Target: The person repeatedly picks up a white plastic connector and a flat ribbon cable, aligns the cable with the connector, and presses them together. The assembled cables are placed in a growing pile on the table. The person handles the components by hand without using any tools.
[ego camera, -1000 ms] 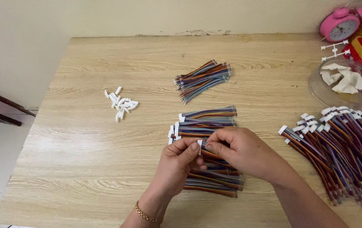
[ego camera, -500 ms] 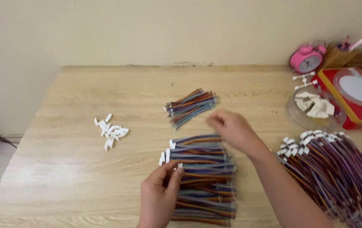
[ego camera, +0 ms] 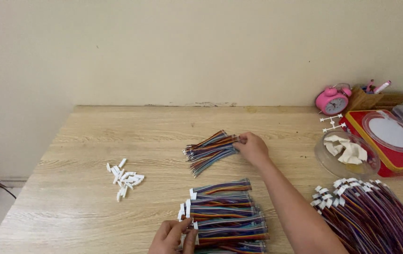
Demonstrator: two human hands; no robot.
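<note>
Since half a second ago the right hand [ego camera: 252,146] has travelled further up the counter [ego camera: 93,141] and now rests on the near end of the loose fan of coloured ribbon wires [ego camera: 211,149], where before it hung over the space between that fan and the lower stack. Its grip is pressed together on the right-hand tips of those wires, pinching several of them; exactly how many I cannot tell. The left hand [ego camera: 173,236] has stayed low at the picture's bottom edge, fingers closed on the white connector end of one cable at the front of the stack of finished cables [ego camera: 225,214].

That stack lies in neat rows just below the fan, white plugs all to the left. A small heap of loose white connector housings [ego camera: 125,178] sits well apart to the left. To the right lie a large pile of cables [ego camera: 375,214], a clear bowl of white pieces [ego camera: 347,153], a red tray [ego camera: 399,157] and a pink alarm clock [ego camera: 333,99].

To do this well, I judge the right hand should take a single ribbon by its very end and draw it out along its length, so the others do not drag or splay. The left hand does best holding its cable flat until the new one arrives.
</note>
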